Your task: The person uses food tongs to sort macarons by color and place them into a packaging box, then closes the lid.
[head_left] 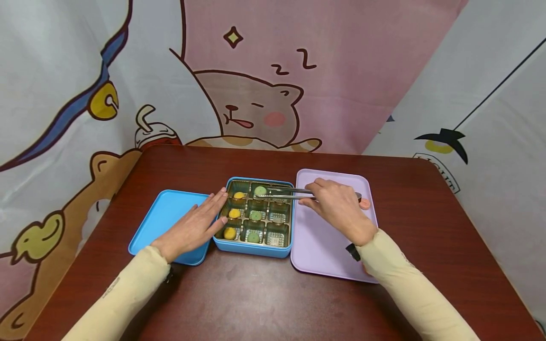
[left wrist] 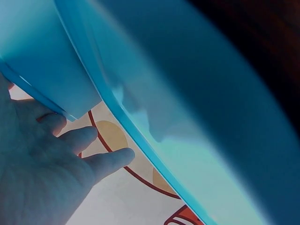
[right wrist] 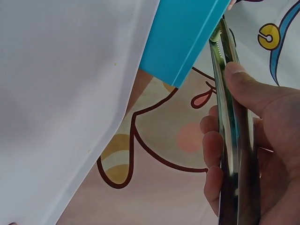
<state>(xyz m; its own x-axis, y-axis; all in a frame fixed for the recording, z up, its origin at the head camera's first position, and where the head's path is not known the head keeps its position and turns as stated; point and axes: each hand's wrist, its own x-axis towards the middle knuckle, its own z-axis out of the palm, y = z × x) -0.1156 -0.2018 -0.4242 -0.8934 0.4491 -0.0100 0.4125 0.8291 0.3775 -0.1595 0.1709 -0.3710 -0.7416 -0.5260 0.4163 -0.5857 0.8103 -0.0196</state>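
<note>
My right hand (head_left: 339, 203) grips metal tongs (right wrist: 229, 136) over the lilac tray (head_left: 315, 246). Their tips reach left into the blue box (head_left: 256, 248), around a round green piece (head_left: 259, 191) in the back middle compartment; whether they still pinch it I cannot tell. Along the box's left rim rests my left hand (head_left: 194, 227), its fingers straight. Yellow round pieces (head_left: 230, 233) fill the left column of the box's gold insert. More green pieces (head_left: 253, 237) lie in the middle column. In the right column the front compartment (head_left: 277, 235) holds nothing.
A blue lid (head_left: 166, 218) lies left of the box, partly beneath my left forearm. On the lilac tray's right side is a small orange-pink piece (head_left: 364, 203). The brown table (head_left: 264, 293) ends behind at a cartoon-printed cloth (head_left: 341, 71).
</note>
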